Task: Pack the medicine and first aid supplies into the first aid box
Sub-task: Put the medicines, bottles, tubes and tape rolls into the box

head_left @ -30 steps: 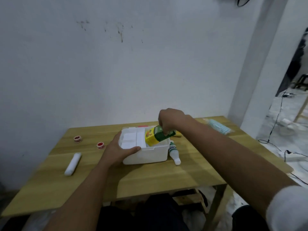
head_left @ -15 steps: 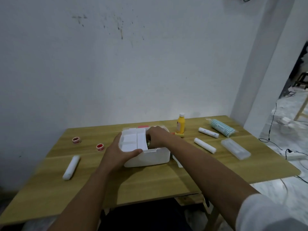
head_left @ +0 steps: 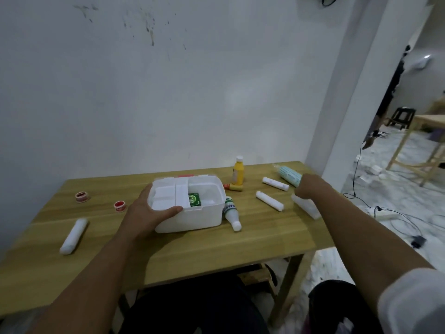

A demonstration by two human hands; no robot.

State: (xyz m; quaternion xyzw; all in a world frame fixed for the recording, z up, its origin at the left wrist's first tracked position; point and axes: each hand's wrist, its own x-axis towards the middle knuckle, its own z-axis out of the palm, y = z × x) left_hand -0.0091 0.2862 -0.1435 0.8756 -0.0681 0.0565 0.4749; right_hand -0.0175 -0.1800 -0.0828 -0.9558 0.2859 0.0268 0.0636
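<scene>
- First aid box [head_left: 190, 214], white plastic with its lid off, sits near the middle of the wooden worktop [head_left: 265, 239]; a white divided tray fills its left part.
- Green medicine carton [head_left: 194, 199] lies inside the box, in the open compartment right of the tray.
- Left hand [head_left: 147, 213] grips the box's near-left corner, thumb over the rim and fingers spread along the left wall.
- Right hand [head_left: 309, 188] is out at the worktop's right side, over the far end of a clear plastic case [head_left: 307, 206]; it is blurred, and I cannot tell whether its fingers are curled on the case or loose.
- White squeeze bottle [head_left: 231, 212] lies on its side, touching the box's right wall.
- Yellow bottle [head_left: 238, 172] stands upright behind the box, a small orange tube [head_left: 232, 187] lying at its foot.
- Two white gauze rolls [head_left: 269, 200] [head_left: 275, 183] lie between the box and the right hand; a pale blue pack [head_left: 289, 175] lies farther back.
- Left of the box: two small red tape rolls [head_left: 82, 196] [head_left: 120, 205] and another white roll [head_left: 73, 232].
</scene>
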